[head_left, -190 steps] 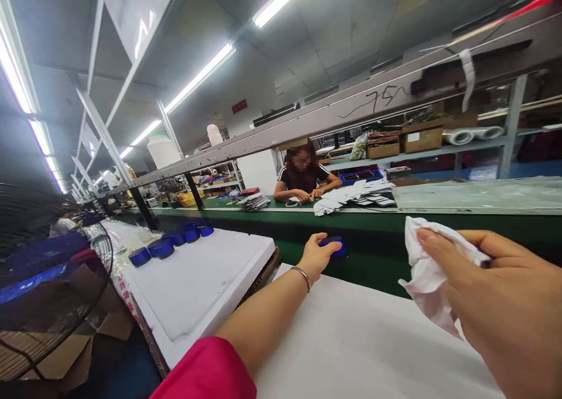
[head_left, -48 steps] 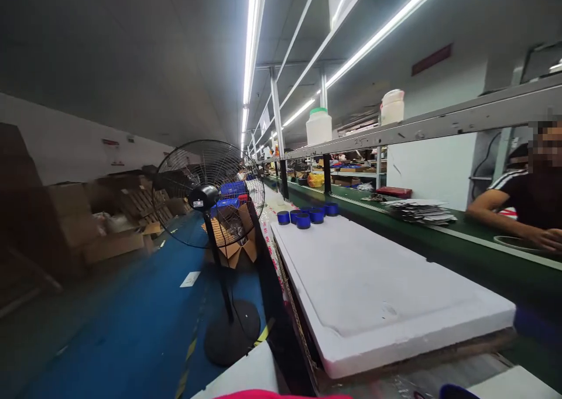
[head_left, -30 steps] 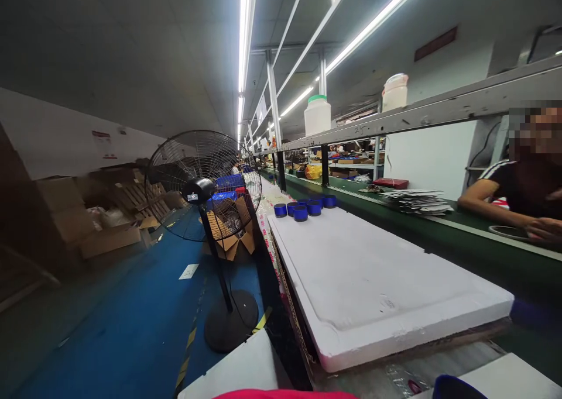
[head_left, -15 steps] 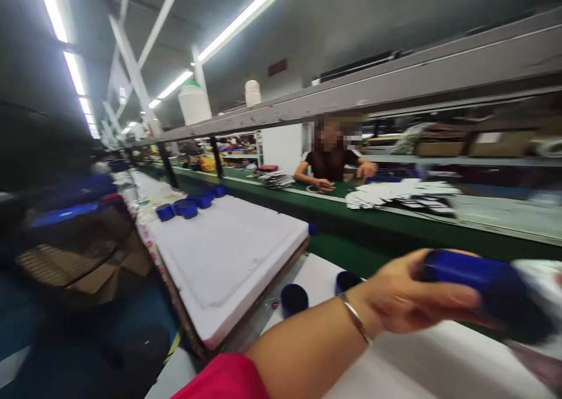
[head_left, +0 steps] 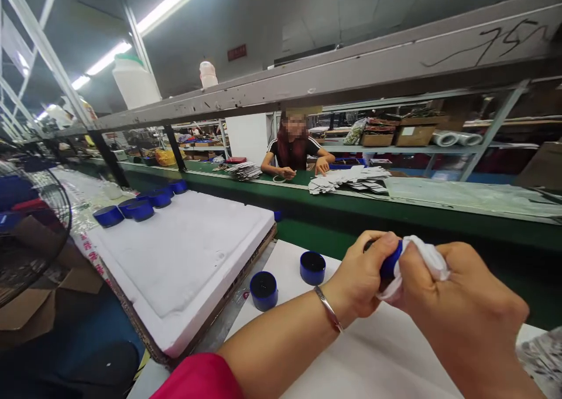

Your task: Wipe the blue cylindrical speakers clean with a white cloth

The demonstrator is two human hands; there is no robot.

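Note:
My left hand (head_left: pixel 357 276), with a silver bangle at the wrist, is closed around a blue round case (head_left: pixel 391 262), mostly hidden by the fingers. Bunched in my right hand (head_left: pixel 469 296) is a white cloth (head_left: pixel 432 261), which meets the case's right side. Both hands are close together above a white work surface (head_left: pixel 364 358). Left of my left wrist, two similar blue cases with dark insides stand on that surface, a nearer one (head_left: pixel 264 298) and a farther one (head_left: pixel 312 274).
Several blue cases (head_left: pixel 140 210) sit on a white foam board (head_left: pixel 188 258) at left. Beyond runs a green conveyor belt (head_left: pixel 302 229). Across it sits a person (head_left: pixel 294 147) beside white card pieces (head_left: pixel 346 179). A long beam (head_left: pixel 263 95) crosses overhead; a fan (head_left: pixel 39 229) stands left.
My view has swung right. The blue case has come in front of me in my left hand, and my right hand with the white cloth is now fully in view against it.

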